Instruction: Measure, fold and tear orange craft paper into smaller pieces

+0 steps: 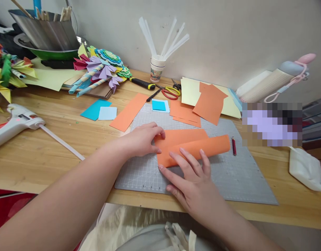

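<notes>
A sheet of orange paper [178, 137] lies on the grey cutting mat [244, 174], its near side curled over into a loose roll that rises at the right end. At the sheet's left edge, my left hand [142, 139] has its fingers and thumb bent, their tips pressing on the paper. My right hand [194, 181] is spread open, fingertips resting along the near side of the curl. A short dark red pencil [234, 146] lies on the mat to the right of the roll.
Orange pieces [211, 103], blue squares [158, 105], scissors [171, 92] and a cutter [142, 83] lie behind the mat. A paper cup [157, 71] holds white strips. At left are a glue gun [19, 120] and paper flowers [103, 66]; a white container [307, 169] stands right.
</notes>
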Tool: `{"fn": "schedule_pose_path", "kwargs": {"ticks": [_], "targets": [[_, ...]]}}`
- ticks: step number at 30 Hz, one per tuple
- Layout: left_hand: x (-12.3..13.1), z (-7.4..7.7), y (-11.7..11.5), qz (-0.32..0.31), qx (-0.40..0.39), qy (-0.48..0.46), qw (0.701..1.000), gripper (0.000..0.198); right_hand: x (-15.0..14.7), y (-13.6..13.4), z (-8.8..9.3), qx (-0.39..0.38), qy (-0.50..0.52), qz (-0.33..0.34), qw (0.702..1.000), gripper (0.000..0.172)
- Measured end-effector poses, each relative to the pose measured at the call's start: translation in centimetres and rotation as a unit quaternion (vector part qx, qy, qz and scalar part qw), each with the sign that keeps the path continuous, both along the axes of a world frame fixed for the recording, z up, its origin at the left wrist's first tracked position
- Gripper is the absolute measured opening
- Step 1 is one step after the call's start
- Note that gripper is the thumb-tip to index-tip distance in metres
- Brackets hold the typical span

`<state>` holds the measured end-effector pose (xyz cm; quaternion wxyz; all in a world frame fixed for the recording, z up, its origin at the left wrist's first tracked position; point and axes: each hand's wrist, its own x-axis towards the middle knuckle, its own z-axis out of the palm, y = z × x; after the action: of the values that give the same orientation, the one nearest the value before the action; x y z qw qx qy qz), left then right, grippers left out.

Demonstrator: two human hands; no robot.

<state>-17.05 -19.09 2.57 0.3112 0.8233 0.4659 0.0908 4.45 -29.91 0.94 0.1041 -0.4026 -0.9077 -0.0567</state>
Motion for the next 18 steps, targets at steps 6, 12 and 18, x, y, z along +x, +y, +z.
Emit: {"fn": "schedule_pose_path", "kwargs": {"ticks": [6, 12, 18], "targets": [[0.1, 0.2, 0.0, -0.006, -0.003, 0.002, 1.0, 0.039, -1.2, -1.0, 0.3, 0.001, 0.043, -0.051, 0.998, 0.03], [-0.1, -0.1, 0.1, -0.012, 0.002, -0.005, 1.0, 0.037, -2.1, -1.7, 1.5, -0.135, 0.1, -0.109, 0.98, 0.036], [-0.2, -0.1, 0.2, -0.019, -0.002, -0.003, 1.0, 0.037, -0.9, -2.0, 1.0, -0.145, 0.142, -0.159, 0.966, 0.038]]}}
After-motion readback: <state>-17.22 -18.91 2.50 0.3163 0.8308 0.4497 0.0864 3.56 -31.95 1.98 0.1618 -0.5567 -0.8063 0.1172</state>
